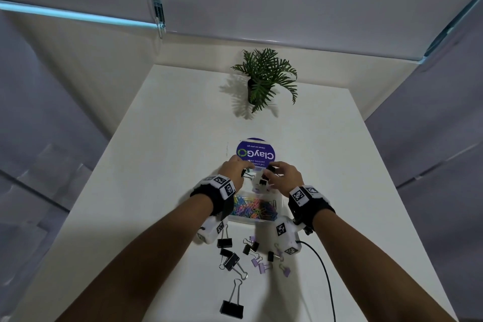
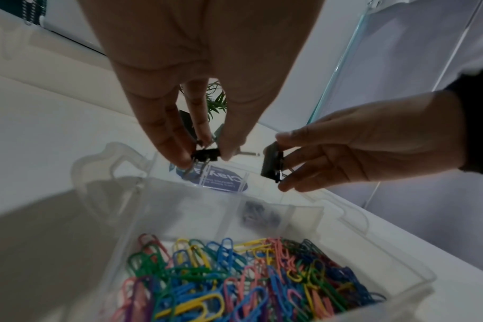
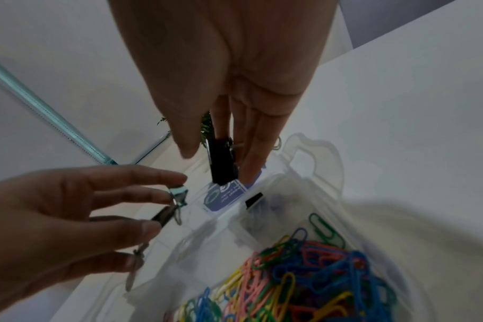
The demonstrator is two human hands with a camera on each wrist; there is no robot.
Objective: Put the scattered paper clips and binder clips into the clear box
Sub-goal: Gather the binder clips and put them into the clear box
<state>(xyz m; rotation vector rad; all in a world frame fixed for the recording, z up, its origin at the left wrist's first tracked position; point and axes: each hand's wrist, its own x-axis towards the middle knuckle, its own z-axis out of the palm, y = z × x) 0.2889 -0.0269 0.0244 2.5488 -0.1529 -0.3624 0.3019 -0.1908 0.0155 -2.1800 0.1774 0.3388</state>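
Two black binder clips (image 2: 272,162) above clear box (image 2: 303,220)

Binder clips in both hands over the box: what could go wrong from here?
1. The left hand pinches a small binder clip beyond the clear box's far wall, so a drop now may land on the table.
2. The right hand holds its black binder clip only at the fingertips; it could slip.
3. Either clip may fall among the paper clips instead of a far compartment.
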